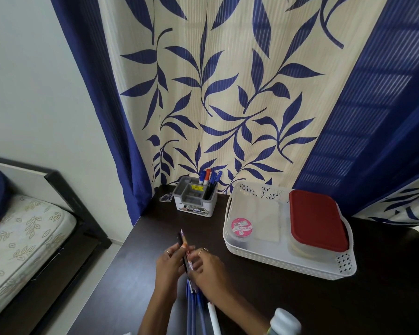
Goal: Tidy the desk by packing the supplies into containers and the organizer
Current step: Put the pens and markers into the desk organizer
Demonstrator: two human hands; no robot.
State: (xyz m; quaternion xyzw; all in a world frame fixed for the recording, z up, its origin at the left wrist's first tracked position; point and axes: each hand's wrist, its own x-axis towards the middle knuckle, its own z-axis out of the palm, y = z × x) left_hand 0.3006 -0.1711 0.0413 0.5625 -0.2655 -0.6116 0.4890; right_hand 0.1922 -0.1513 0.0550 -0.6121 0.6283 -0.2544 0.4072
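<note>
Grip: I had both hands closed on a small bundle of pens [184, 252] — left hand [168, 268] wrapped round the shafts, right hand [207, 268] pinching them from the other side, above the near middle of the surface [288, 301].
Handling: I judged the pens light, stiff and smooth, apt to slide apart, so best held mid-shaft as one bunch.
Loose supplies: more blue pens [193, 308] and a white stick [214, 319] lay just below my hands.
Organizer: the grey organizer [195, 198] stood at the back, several pens upright in one slot, the others free.
In the way: a white basket [288, 262] holding a red-lidded container [317, 220] and a round pink-labelled tub [241, 228] sat to the right — clear of the path.
</note>
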